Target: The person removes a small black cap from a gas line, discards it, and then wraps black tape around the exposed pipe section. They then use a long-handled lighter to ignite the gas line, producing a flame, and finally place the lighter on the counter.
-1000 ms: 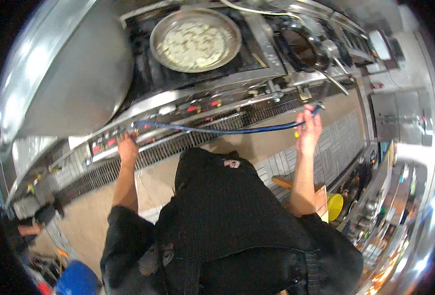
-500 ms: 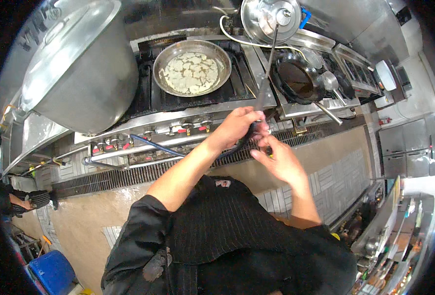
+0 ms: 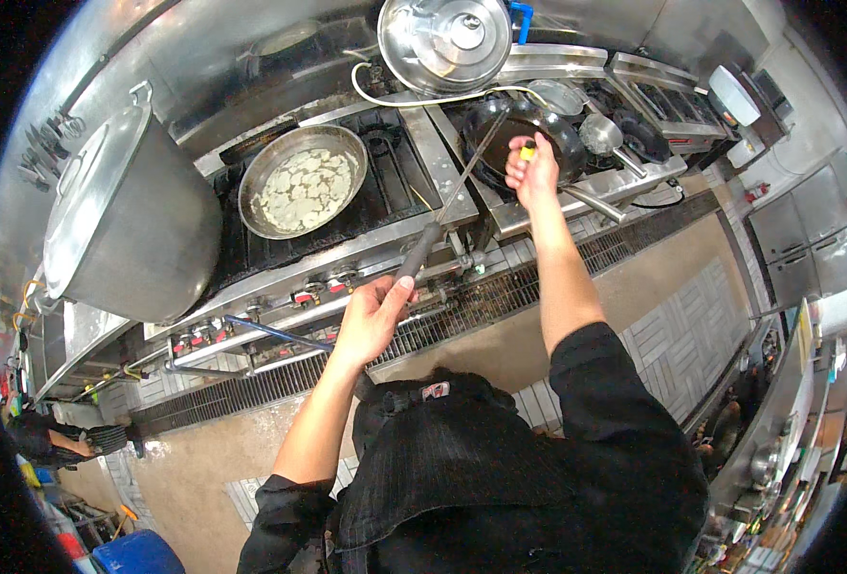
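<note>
My left hand (image 3: 374,316) is wrapped round the dark handle of a long thin metal rod (image 3: 463,182), possibly a gas lighting wand. The rod slants up and to the right, its far end over the black wok (image 3: 565,143). Close to that end, my right hand (image 3: 535,172) is closed on a small yellow-and-black thing (image 3: 528,151) that looks like a lighter. Whether the two touch cannot be made out. To the left, a wide steel pan (image 3: 347,158) holds pale flat pieces (image 3: 306,188) in liquid on the stove.
A tall lidded stockpot (image 3: 146,230) stands at the left of the stove (image 3: 399,167). Behind is a round steel lid or pot (image 3: 442,48) with a blue handle. A small saucepan (image 3: 599,136) sits right of the wok. A blue hose (image 3: 275,332) runs along the front rail.
My hands have parted: the left moved left and down with the rod, the right reached forward to the wok. The yellow thing now shows in my right hand. The view has shifted.
</note>
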`<state>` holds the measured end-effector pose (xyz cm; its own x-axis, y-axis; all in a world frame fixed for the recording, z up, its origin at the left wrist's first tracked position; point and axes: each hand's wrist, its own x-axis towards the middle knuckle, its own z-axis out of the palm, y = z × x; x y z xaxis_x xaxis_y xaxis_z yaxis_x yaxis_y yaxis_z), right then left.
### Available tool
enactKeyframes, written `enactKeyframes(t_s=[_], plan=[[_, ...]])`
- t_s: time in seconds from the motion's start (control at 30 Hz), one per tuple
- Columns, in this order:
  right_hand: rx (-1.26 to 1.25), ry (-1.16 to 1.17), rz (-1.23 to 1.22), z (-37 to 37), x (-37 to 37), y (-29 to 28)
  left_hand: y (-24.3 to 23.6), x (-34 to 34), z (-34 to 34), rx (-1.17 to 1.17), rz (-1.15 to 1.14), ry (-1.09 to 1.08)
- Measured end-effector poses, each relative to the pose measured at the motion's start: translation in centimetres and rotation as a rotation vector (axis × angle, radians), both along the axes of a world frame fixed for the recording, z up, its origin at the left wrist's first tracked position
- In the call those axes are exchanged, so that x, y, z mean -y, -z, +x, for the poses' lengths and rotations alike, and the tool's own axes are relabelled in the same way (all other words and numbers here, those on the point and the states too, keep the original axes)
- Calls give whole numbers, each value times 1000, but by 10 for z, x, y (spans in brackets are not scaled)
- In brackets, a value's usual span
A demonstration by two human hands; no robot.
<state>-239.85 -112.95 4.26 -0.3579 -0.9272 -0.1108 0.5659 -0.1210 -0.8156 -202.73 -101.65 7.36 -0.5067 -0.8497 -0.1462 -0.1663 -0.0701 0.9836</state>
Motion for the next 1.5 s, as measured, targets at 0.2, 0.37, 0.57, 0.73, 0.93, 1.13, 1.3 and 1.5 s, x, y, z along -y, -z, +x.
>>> enactKeyframes(t_s=[0.2,0.37,0.57,0.73,0.93,1.13,1.3,1.5], plan=[[173,132,56,22,58,-1,4,-19,-10,73,12,-45],[273,-14,20,22,57,5,9,-16,-13,110,-46,-60],[163,11,-42,21,62,-3,7,-11,-14,81,21,-30],[162,67,-55,18,70,16,2,-10,-13,49,75,-27],[172,-60,-366,21,80,40,8,-6,-11,-2,104,-59],[166,-298,-115,122,-24,29,22,17,-22,-162,171,-158],[-379,-163,-84,192,-93,31,48,26,-40,-208,-343,-138],[-438,33,-58,189,-99,-4,124,19,33,101,-571,-8]])
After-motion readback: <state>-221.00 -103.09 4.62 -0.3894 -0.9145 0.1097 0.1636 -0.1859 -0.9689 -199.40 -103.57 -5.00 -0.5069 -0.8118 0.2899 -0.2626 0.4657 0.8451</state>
